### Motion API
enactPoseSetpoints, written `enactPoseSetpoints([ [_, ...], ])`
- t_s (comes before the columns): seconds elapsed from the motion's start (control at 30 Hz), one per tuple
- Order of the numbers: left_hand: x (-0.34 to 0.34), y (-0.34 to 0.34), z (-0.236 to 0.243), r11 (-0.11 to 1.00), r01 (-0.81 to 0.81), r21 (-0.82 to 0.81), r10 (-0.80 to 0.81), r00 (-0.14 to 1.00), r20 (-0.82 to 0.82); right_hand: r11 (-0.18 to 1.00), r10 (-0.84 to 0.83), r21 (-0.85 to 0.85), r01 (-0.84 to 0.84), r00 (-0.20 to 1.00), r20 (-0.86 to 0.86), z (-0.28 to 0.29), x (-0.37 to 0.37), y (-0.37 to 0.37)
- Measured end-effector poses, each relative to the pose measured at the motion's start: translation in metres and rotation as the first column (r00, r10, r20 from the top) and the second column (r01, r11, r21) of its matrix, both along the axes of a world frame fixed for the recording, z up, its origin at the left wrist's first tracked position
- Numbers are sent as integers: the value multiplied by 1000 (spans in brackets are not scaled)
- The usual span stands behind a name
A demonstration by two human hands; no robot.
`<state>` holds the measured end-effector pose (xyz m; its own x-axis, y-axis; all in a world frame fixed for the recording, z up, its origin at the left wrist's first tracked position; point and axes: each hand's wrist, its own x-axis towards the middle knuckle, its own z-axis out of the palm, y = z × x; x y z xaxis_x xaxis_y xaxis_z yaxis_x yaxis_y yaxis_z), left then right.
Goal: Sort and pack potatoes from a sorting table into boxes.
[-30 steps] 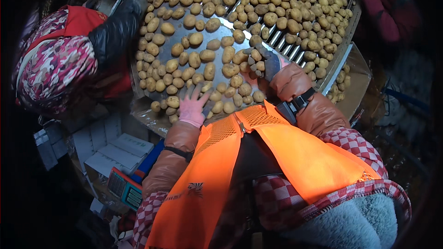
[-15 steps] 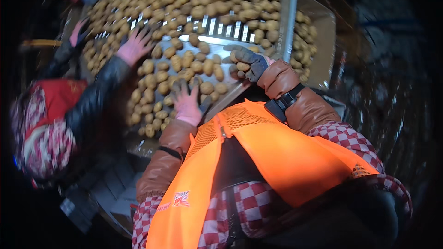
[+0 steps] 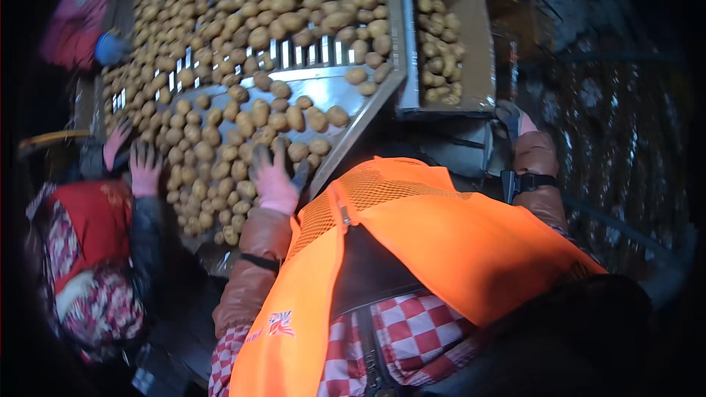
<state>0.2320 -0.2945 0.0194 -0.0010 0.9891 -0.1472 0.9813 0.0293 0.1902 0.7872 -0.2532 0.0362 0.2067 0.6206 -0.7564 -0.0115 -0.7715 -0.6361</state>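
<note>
- The left hand (image 3: 275, 185) is at the potatoes (image 3: 260, 112), fingers spread apart.
- The potatoes lie on the metal table (image 3: 321, 82) and inside the cardboard box (image 3: 476, 40).
- The right hand (image 3: 516, 120) is near this box; its grip I cannot tell.

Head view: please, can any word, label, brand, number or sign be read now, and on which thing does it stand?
None can be read.
Orange vest: small emblem with lettering beside it, too blurred to read.
Co-worker's red garment: faint marks, too blurred to tell.
</note>
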Motion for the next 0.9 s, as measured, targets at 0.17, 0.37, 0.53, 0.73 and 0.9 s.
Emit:
enactPoseSetpoints([
  [0.17, 0, 2, 2, 950, 311, 7, -311, 950, 15, 920, 384, 282, -272, 769, -512, -19, -169, 92],
  [0.37, -62, -62, -20, 991, 55, 125, -77, 981, 176, 366, 798, 561, -742, 561, 222, -12, -320, 152],
  [0.53, -103, -119, -20, 938, -334, 95, 341, 937, -73, 193, 680, -30, -981, 111, 725, -6, -378, 148],
  [0.73, -93, -65, 15, 876, -477, 74, 481, 874, -63, 35, 893, 59, -998, 57, 446, -14, -438, 101],
  [0.9, -66, 15, 21, 860, -449, -243, 454, 890, -37, 265, 951, 142, -954, 235, -200, -8, -440, 98],
])
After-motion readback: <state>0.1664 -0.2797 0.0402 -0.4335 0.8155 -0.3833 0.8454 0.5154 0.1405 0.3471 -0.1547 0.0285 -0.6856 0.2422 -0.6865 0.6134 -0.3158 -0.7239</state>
